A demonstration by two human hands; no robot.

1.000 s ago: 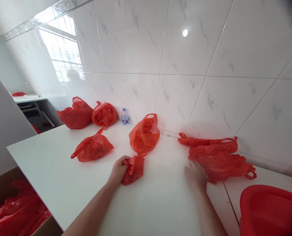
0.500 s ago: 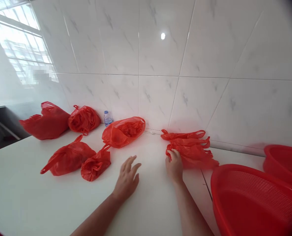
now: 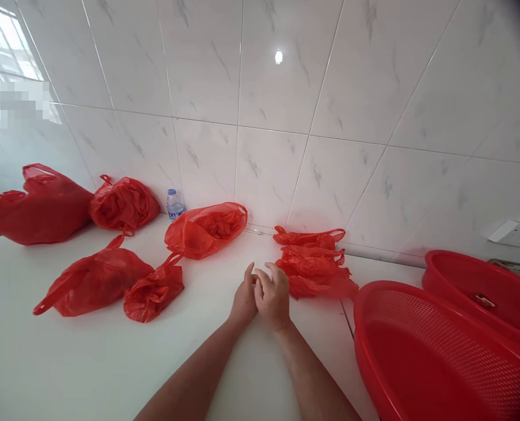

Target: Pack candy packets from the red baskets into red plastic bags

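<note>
Above the white table, my left hand (image 3: 243, 303) and my right hand (image 3: 274, 299) meet, touching at the fingers. The right hand's fingers are loosely curled and apart, with nothing seen in them. One finger of the left hand points up; its others are partly hidden behind the right hand. Just right of my hands lie flattened red plastic bags (image 3: 315, 269), spread in a loose pile by the wall. Left of my hands rest a crumpled red bag (image 3: 155, 291) and a fuller red bag (image 3: 100, 280). Behind these lies an open-mouthed red bag (image 3: 205, 231).
At the right stands a large red plastic basket (image 3: 400, 292), with a red basin (image 3: 461, 266) behind it. A small water bottle (image 3: 174, 204) is near the tiled wall (image 3: 273, 175). Two more red bags, a bulky one (image 3: 54, 210) and a rolled one (image 3: 124, 204), sit at the back left.
My right hand has let go of the flattened red bags and moved left. My left hand has moved right to meet it. The view has turned a little to the right.
</note>
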